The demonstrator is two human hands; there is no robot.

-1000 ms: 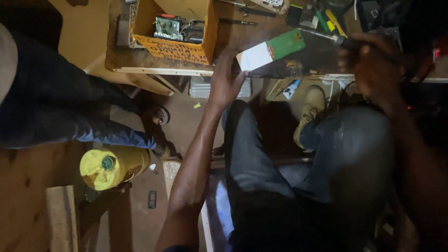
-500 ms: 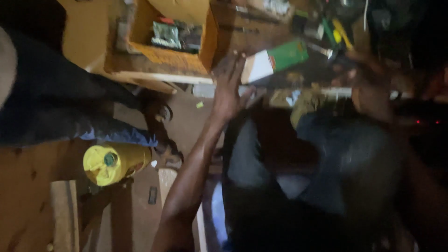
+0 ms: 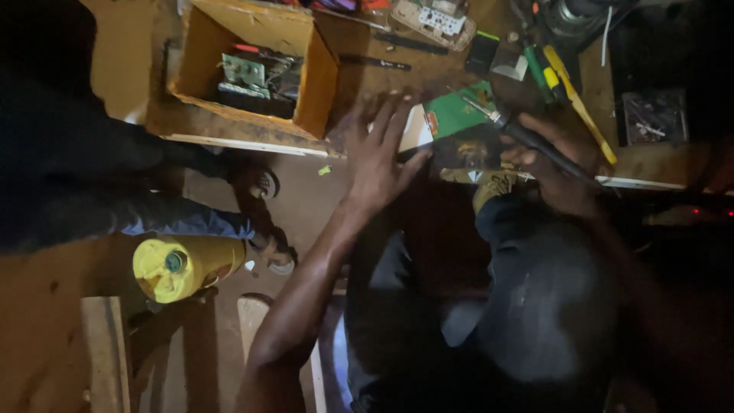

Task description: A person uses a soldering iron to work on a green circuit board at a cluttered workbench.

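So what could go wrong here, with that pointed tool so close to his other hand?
The right hand holds a soldering-type tool whose tip sits at the green board. The left hand lies flat beside it, so a slip could jab or burn the fingers. The light is dim, which makes aiming harder. The board lies at the bench edge and might slide off.

Left hand [image 3: 380, 157] spread flat, fingers splayed; right hand [image 3: 552, 164] fisted.

Dim warm light falls from above; corners sink into black, edges slightly blurred.
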